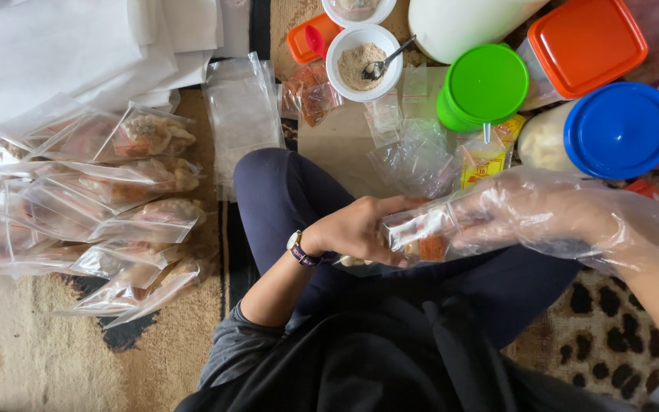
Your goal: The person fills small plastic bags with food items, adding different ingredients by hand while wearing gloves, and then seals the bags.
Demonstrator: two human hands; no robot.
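While the person sits cross-legged on a patterned rug, both hands meet over the lap.
Left hand (356,229): bare, a watch at the wrist; fingers curled together and clamped on the near end of a small clear bag (419,233).
Right hand (532,214): inside a loose clear plastic glove; fingers closed on the far end of the same bag, thumb underneath (the crinkled glove blurs the exact fingertip positions).
Small clear bag: held level between the two sets of fingers, above the dark blue trouser leg; something reddish-orange shows inside it, just beside the right fingertips.
Beyond the fingers: a white bowl (364,62) of tan powder with a spoon (387,59) resting in it; loose empty clear bags on brown paper lie between it and the hands.
Beyond the right fingers: a green-lidded tub (487,84), an orange-lidded box (587,46) and a blue-lidded jar (621,130), close together.
Well left of the left fingers: filled clear bags (127,191) in overlapping rows on the rug, pale food inside; white sheets (62,53) lie past them.
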